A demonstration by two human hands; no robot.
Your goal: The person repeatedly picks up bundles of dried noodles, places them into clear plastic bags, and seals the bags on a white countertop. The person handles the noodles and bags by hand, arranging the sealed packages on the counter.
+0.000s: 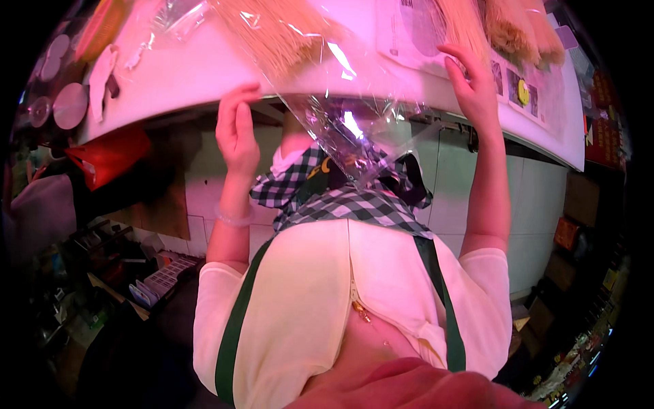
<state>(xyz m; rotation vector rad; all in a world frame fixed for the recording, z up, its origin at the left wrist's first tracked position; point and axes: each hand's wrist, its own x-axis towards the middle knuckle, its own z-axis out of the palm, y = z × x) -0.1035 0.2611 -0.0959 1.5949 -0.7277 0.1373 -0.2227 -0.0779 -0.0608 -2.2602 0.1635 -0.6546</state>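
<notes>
A clear plastic bag hangs over the front edge of the white table. A bundle of dried noodles lies at the bag's upper part and seems to be inside it. My left hand is raised at the table edge, left of the bag, its fingers bent and nothing visible in them. To the right, my right hand is held over the table, thumb apart from the fingers. It is nearest a second noodle bundle and a printed plastic package; I see nothing gripped in it.
More noodle bundles lie at the far right, by a printed sheet with a yellow object. On the left are a yellow basket, a white cloth-like scrap and round lids. A red bag sits below the table edge.
</notes>
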